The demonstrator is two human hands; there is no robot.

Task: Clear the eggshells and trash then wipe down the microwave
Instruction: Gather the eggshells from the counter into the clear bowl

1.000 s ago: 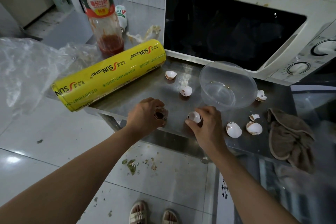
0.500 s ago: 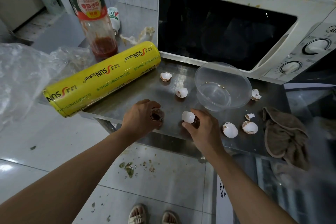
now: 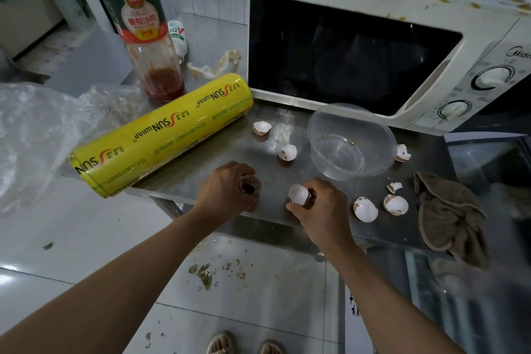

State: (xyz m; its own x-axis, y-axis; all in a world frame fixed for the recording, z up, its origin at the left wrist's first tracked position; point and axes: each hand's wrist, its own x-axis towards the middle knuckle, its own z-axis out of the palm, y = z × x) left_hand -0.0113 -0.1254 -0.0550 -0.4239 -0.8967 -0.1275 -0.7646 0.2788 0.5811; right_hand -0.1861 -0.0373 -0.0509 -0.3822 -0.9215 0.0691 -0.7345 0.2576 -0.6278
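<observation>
White eggshell half [image 3: 298, 194], rounded end up, pinched by right hand [image 3: 321, 210].

Steel counter [image 3: 201, 178]: stained microwave [image 3: 373, 46], clear bowl [image 3: 352, 141], yellow wrap roll [image 3: 161, 135], sauce bottle [image 3: 140, 26], brown cloth [image 3: 451, 215], loose eggshells [image 3: 365, 209]. Left hand [image 3: 227, 190] grips brown shell [image 3: 250, 185]; right hand [image 3: 321, 207] pinches white shell [image 3: 298, 194].

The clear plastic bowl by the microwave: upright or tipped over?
Upright. The clear plastic bowl rests on its base with the rim facing up, nearly empty apart from small specks.
</observation>
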